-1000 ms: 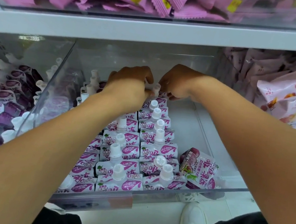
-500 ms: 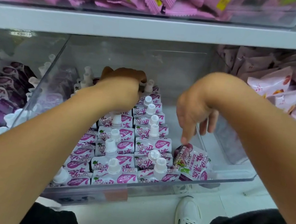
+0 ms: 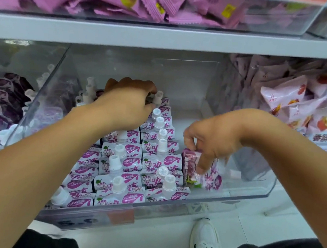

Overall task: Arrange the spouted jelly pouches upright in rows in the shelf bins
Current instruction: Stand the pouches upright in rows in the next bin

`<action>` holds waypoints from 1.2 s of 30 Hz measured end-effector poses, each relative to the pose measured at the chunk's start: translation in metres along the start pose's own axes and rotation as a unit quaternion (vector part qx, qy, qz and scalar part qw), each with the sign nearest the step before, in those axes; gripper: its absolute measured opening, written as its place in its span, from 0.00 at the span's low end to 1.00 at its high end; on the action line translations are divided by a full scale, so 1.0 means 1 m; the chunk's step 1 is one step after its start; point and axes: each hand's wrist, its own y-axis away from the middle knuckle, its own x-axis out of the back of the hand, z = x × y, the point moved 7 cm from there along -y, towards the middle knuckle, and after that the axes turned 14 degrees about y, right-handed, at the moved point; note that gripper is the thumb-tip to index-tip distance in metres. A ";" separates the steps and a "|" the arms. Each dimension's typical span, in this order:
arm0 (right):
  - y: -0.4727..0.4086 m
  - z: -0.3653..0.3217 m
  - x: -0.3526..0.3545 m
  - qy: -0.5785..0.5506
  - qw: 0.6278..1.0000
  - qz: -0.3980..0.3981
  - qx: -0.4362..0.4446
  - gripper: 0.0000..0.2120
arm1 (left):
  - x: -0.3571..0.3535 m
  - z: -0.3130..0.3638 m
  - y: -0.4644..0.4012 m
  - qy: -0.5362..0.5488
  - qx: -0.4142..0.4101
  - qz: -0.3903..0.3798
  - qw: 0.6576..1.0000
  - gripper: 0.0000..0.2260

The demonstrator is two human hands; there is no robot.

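Since the earlier frame our right hand (image 3: 210,142) dropped onto the loose pouch (image 3: 202,170), grip pinching it; left hand (image 3: 127,106) grip curls among back-row pouches (image 3: 157,100). Standing it up comes next.

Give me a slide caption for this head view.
Right hand pinches a loose pouch beside the rows in the clear bin; left hand rests on the back pouches.

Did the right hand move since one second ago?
Yes. The right hand left the back row and came forward and down to the loose pouch by the bin's front wall.
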 end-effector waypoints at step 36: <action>-0.015 0.026 0.114 -0.477 0.700 0.531 0.011 0.07 | 0.010 -0.015 -0.025 0.131 0.085 -0.033 0.987 0.19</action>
